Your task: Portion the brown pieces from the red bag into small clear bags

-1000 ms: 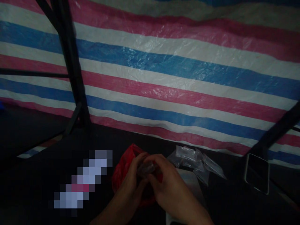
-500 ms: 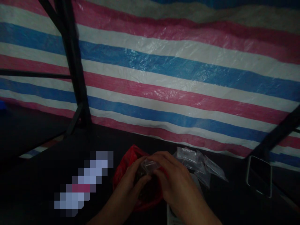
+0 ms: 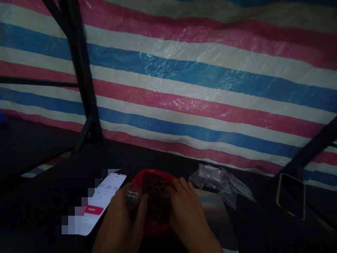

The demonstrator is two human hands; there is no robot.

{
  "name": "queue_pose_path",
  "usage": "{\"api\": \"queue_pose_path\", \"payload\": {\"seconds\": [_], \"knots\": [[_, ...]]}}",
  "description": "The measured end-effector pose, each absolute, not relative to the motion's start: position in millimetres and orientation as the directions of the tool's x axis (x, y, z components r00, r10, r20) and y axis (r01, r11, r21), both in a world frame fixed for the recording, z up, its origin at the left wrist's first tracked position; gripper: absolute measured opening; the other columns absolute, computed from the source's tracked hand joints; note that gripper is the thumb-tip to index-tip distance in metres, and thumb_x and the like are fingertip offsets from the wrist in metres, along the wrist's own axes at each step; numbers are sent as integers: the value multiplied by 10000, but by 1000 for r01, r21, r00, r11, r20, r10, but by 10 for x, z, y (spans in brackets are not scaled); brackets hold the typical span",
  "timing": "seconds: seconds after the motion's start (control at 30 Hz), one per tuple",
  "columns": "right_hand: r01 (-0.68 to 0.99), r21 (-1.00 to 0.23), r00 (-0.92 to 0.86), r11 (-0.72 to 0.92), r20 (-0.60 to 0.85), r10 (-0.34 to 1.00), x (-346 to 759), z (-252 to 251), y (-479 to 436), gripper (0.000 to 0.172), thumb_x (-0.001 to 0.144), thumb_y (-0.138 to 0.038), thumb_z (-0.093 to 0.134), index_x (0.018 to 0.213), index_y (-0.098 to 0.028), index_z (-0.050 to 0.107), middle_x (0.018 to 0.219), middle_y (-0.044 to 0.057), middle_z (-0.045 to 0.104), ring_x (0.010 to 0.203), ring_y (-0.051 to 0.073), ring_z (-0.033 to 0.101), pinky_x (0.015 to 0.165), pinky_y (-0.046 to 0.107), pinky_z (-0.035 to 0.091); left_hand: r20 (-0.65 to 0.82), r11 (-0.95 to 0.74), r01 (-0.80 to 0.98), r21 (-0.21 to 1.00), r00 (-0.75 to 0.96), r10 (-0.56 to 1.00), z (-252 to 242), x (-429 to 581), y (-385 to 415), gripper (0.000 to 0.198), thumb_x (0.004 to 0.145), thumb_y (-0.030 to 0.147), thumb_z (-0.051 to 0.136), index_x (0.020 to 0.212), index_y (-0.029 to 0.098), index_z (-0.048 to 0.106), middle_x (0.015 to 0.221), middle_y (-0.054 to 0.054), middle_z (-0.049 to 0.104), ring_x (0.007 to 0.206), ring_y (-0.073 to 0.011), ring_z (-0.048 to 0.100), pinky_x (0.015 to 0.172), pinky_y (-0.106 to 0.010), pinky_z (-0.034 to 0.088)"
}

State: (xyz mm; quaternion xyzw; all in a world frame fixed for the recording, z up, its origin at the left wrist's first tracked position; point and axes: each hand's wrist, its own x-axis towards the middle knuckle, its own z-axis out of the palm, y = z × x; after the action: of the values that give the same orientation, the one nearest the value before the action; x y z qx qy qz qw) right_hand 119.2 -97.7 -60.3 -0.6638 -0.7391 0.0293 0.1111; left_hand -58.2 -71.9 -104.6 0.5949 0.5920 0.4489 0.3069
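Observation:
My left hand (image 3: pixel 122 212) is closed around a small clear plastic bag (image 3: pixel 133 197), held over the left side of a red plastic bag (image 3: pixel 155 172). The red bag's mouth gapes, and many small dark pieces (image 3: pixel 155 186) fill it; the dim light hides their kind. At its right side, my right hand (image 3: pixel 183 200) has curled fingers dipping among the pieces. What those fingertips hold, if anything, is hidden. A scale-like device with a flat metal plate (image 3: pixel 214 209) lies beneath and right of my right hand.
Several clear plastic bags (image 3: pixel 214 175) lie in a pile behind the metal plate. One lit phone (image 3: pixel 104 196) showing a timer rests at left, partly pixelated; a dark-screened phone (image 3: pixel 291 196) leans at right. A striped plastic sheet (image 3: pixel 184 88) and black metal frame (image 3: pixel 81 77) stand behind.
My hands, close together over the red bag before, have moved apart. The clear bag went left with my left hand, my right hand lowered to the pieces, and the red bag's mouth now shows.

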Motion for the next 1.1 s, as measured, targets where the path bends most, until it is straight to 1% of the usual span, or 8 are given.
{"api": "queue_pose_path", "payload": {"seconds": [0.1, 0.2, 0.33, 0.5, 0.6, 0.8, 0.97, 1.1], "knots": [[978, -184, -78, 98, 112, 991, 1117, -638, -859, 496, 801, -16, 567, 1255, -115, 742, 1334, 184, 720, 1298, 376, 596, 1111, 547, 441, 226, -141, 487, 862, -119, 967, -1219, -620, -681, 597, 882, 598, 546, 1282, 156, 545, 1195, -211, 673, 1129, -431, 672, 982, -636, 536], [962, -253, -79, 103, 104, 991, 1040, -648, -748, 444, 820, -61, 613, 1237, -117, 752, 1310, 184, 736, 1301, 377, 591, 1132, 546, 411, 153, -102, 383, 918, -104, 983, -1267, -646, -615, 497, 879, 549, 525, 1218, 186, 547, 1112, -166, 693, 1014, -379, 711, 907, -583, 580], [932, -342, -93, 118, 89, 992, 950, -657, -688, 404, 800, -80, 665, 1178, -162, 782, 1248, 141, 779, 1275, 346, 619, 1129, 500, 415, 35, -17, 219, 976, -77, 996, -1151, -654, -577, 496, 791, 563, 607, 1133, 206, 564, 989, -98, 721, 889, -336, 740, 849, -529, 611], [895, -432, -64, 108, 115, 991, 950, -689, -725, 432, 805, -85, 669, 1191, -239, 787, 1222, 88, 798, 1242, 307, 648, 1105, 470, 438, -57, 59, 32, 998, -50, 997, -997, -662, -572, 599, 744, 646, 673, 1131, 197, 591, 992, -96, 750, 926, -332, 756, 862, -499, 625], [807, -582, -13, 101, 153, 988, 1007, -732, -734, 433, 787, -77, 695, 1153, -281, 801, 1206, 56, 804, 1234, 300, 654, 1132, 491, 423, 8, -4, 60, 998, -62, 998, -1026, -677, -553, 576, 787, 635, 659, 1167, 207, 589, 1019, -92, 738, 956, -339, 744, 890, -526, 612], [509, -859, 47, 51, 87, 995, 1198, -764, -753, 362, 846, -191, 697, 1187, -243, 805, 1263, 77, 791, 1242, 297, 683, 1148, 504, 456, 384, -314, 344, 885, -159, 910, -1073, -624, -553, 430, 936, 503, 571, 1269, 234, 610, 1268, -143, 656, 1246, -379, 593, 1075, -616, 474], [227, -972, 19, 64, 71, 997, 1373, -622, -846, 386, 863, -344, 741, 1230, -233, 791, 1319, 92, 776, 1279, 320, 681, 1063, 483, 555, 291, -271, 231, 935, -58, 955, -1014, -381, -636, 429, 965, 475, 553, 1341, 270, 580, 1293, -128, 666, 1245, -356, 608, 1050, -579, 506], [206, -974, 28, 93, 101, 994, 1472, -460, -897, 382, 872, -381, 746, 1227, -246, 785, 1308, 92, 774, 1258, 311, 694, 1105, 484, 525, 278, -277, 261, 925, 31, 960, -1038, -217, -645, 463, 990, 490, 557, 1411, 298, 537, 1365, -108, 641, 1311, -340, 566, 1120, -581, 457]]}}
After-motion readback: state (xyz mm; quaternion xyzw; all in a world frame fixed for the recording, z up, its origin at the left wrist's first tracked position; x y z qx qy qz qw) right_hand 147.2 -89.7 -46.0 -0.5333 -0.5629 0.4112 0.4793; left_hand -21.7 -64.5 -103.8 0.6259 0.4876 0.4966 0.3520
